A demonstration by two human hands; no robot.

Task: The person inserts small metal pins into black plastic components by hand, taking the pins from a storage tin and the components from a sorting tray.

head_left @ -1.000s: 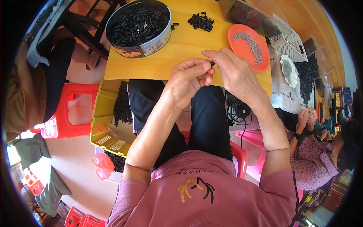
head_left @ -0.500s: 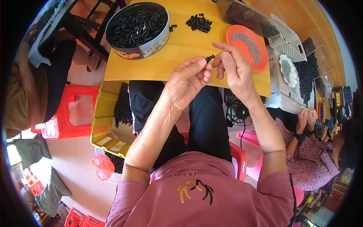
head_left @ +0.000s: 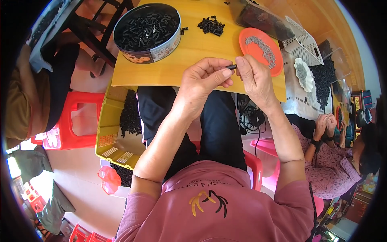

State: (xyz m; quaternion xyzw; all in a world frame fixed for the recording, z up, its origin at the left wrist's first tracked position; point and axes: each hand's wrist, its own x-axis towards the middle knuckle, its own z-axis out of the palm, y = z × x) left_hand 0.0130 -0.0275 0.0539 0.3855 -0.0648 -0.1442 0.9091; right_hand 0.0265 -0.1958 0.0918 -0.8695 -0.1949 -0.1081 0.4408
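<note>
Above the near edge of the yellow table (head_left: pixel 129 74), my left hand (head_left: pixel 197 84) pinches a small black cylindrical plastic part (head_left: pixel 231 67) between thumb and forefinger. My right hand (head_left: pixel 257 78) meets the part's right end, its thumb and fingers closed together there. Anything small inside that right pinch is hidden. Beyond my left hand stands a round tin (head_left: pixel 167 50) full of similar black parts. A little heap of black parts (head_left: pixel 211 26) lies on the table at centre. Right of it is an orange-red plate (head_left: pixel 244 40) bearing small silvery metal pieces (head_left: pixel 266 51).
A clear bin (head_left: pixel 258 18) and a white perforated basket (head_left: pixel 302 42) stand at the far right. A yellow crate (head_left: pixel 102 133) with black parts sits beside my left leg, near a red stool (head_left: pixel 82 121). Another person's hands (head_left: pixel 325 123) show at right.
My right hand has come in from open, spread fingers to a closed pinch at the black part's end. My left hand has turned, and the part lies more level.
</note>
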